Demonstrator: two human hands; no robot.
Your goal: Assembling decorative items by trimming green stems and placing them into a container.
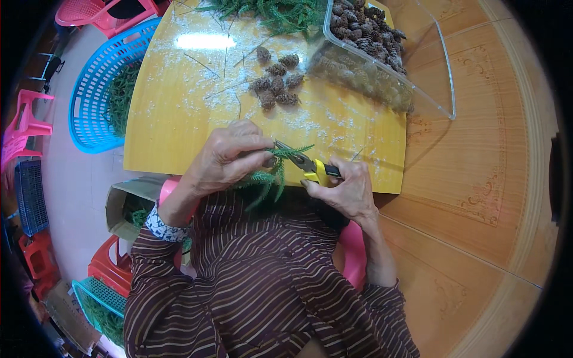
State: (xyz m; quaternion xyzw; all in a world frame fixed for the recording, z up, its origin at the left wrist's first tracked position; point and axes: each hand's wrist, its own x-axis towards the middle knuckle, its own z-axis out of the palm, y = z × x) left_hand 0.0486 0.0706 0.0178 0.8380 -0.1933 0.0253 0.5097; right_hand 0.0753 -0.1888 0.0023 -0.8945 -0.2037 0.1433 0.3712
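Observation:
My left hand (234, 154) is closed on a green artificial pine sprig (262, 178), pinched between thumb and fingers; its needled tips hang below the hand and reach right. My right hand (349, 190) grips pliers (320, 172) with yellow and black handles. The dark jaws of the pliers meet the sprig just right of my left fingertips; whether they close on its stem I cannot make out. Both hands are over the near edge of the yellow table (173, 134). Beyond them lies a cluster of brown pine cones (276, 83).
A clear plastic box (370, 83) full of pine cones stands at the table's far right, near a pile of green sprigs (274, 15). White flakes and thin wires (203, 64) litter the top. Left are a blue basket (89, 113) of greenery, a cardboard box (116, 209) and a red stool (110, 265).

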